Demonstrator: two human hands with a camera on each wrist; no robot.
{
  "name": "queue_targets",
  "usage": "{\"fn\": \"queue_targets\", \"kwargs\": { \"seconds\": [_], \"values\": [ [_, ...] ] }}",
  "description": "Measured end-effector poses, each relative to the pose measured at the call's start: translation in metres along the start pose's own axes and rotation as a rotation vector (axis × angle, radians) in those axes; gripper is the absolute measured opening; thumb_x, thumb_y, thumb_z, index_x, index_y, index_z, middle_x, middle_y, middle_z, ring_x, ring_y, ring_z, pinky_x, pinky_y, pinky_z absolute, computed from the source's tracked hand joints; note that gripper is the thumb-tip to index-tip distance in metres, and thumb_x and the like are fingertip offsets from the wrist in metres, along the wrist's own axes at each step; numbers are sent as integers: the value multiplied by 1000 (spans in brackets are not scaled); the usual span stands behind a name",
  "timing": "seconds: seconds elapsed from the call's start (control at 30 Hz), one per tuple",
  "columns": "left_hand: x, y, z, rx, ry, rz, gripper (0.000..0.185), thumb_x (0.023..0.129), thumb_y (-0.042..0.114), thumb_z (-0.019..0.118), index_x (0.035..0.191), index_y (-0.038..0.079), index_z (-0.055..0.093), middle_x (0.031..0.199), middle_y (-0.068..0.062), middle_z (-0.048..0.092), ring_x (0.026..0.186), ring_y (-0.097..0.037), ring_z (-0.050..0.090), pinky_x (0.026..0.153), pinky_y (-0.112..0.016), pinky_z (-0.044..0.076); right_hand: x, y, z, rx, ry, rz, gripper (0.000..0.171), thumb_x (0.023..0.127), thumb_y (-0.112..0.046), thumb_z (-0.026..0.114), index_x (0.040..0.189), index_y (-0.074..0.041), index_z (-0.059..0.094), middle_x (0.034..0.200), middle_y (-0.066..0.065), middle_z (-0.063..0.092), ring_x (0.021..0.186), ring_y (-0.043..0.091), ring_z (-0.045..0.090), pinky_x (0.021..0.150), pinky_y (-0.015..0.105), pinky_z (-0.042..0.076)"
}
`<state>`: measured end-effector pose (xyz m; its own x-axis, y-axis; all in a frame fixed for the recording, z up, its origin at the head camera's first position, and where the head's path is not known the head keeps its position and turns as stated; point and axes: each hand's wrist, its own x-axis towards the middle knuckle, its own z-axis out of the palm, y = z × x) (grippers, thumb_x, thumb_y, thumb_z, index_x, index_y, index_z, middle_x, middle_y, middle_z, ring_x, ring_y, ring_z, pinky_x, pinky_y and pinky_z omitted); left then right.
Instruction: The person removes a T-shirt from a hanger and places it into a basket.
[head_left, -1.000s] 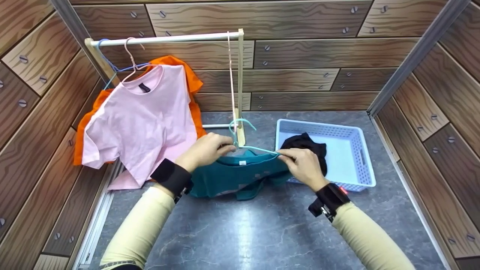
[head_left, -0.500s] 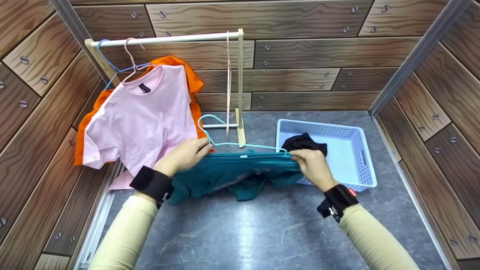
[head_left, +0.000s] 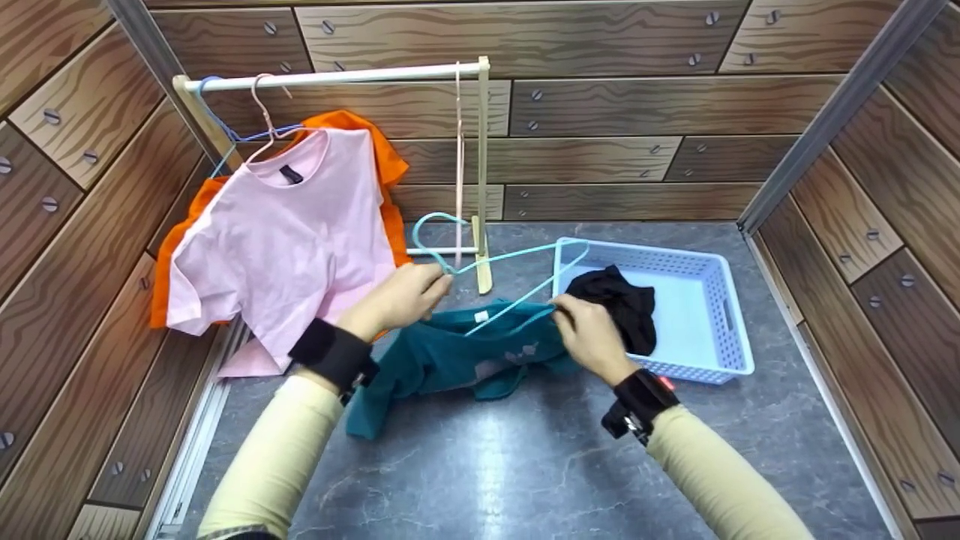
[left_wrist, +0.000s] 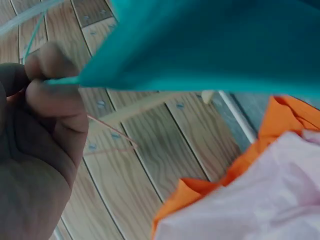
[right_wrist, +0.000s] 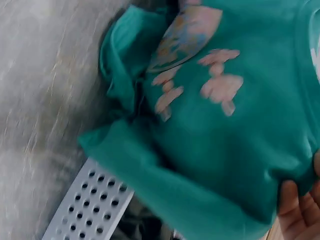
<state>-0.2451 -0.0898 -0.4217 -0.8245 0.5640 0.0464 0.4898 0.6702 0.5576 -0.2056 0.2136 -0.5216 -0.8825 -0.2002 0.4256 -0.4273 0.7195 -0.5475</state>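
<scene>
Orange shirt (head_left: 174,247): it is hanging at the far left of the rail (head_left: 330,76), at about 10 o'clock from your hands, mostly behind the pink shirt.
Pink shirt (head_left: 285,232): it is hanging on a pink hanger (head_left: 264,112) in front of the orange one, its hem reaching down to the grey floor (head_left: 487,465).
Left hand (head_left: 401,296): you are pinching the light blue hanger (head_left: 499,259) at its neck, just under the hook, fingers curled round the wire.
Teal shirt (head_left: 457,356): it is drooping between your two hands, low over the floor, with one end trailing toward 7 o'clock; the hanger's lower arm is running into its collar.
Right hand (head_left: 589,337): you are gripping the teal shirt's collar edge where the hanger wire is entering, fingers closed on the cloth.
Basket (head_left: 731,330): the pale blue basket is sitting at 2 o'clock from your right hand, just beside it, holding a black garment (head_left: 619,300).
</scene>
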Motion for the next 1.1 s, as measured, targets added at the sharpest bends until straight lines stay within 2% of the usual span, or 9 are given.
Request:
{"fn": "queue_targets", "kwargs": {
  "seconds": [0.17, 0.43, 0.6, 0.73, 0.87, 0.97, 1.1],
  "values": [
    [20, 20, 6, 11, -68, 25, 30, 105, 28, 41, 92, 11, 62, 61, 0, 61, 53, -9, 59, 69, -32, 51, 2, -21, 19, 56, -105, -66, 17, 94, -9, 62, 109, -8, 71, 106, 9, 73, 100, 25, 69, 89, 41, 54],
    [47, 44, 20, -11, -97, 63, 32, 107, 28, 38, 99, 8, 62, 65, -1, 61, 50, -10, 58, 57, -27, 52, -5, -55, 46, 104, -334, -206, 28, 96, -13, 59, 124, -13, 66, 122, 1, 70, 115, 18, 65, 100, 36, 51],
    [57, 53, 28, -29, -107, 82, 33, 107, 31, 36, 103, 11, 62, 64, -2, 58, 48, -14, 59, 54, -25, 51, -12, -67, 56, 109, -458, -275, 36, 99, -15, 55, 134, -20, 59, 127, -1, 67, 113, 16, 64, 97, 35, 52],
    [59, 55, 33, -25, -120, 114, 30, 107, 33, 36, 100, 14, 59, 63, -1, 54, 50, -17, 62, 60, -25, 52, -17, -68, 59, 119, -520, -276, 37, 100, -16, 53, 137, -21, 57, 123, 1, 68, 106, 15, 65, 91, 34, 53],
    [55, 51, 33, 11, -156, 116, 29, 106, 33, 39, 97, 14, 59, 62, -1, 53, 50, -16, 60, 64, -27, 52, -21, -58, 59, 135, -524, -233, 32, 99, -14, 56, 131, -18, 61, 108, 1, 71, 92, 12, 64, 83, 33, 54],
    [50, 42, 30, 90, -175, 92, 29, 105, 34, 40, 94, 15, 59, 64, 1, 53, 50, -12, 57, 65, -29, 50, -24, -48, 58, 135, -514, -196, 28, 98, -13, 57, 125, -17, 65, 100, 0, 72, 86, 10, 64, 78, 33, 55],
    [38, 27, 21, 179, -214, 38, 29, 105, 37, 41, 92, 18, 59, 69, 2, 56, 53, -10, 57, 67, -32, 49, -31, -28, 55, 115, -493, -138, 25, 97, -11, 58, 119, -15, 67, 100, 3, 72, 85, 11, 65, 75, 31, 54]
  ]
}}
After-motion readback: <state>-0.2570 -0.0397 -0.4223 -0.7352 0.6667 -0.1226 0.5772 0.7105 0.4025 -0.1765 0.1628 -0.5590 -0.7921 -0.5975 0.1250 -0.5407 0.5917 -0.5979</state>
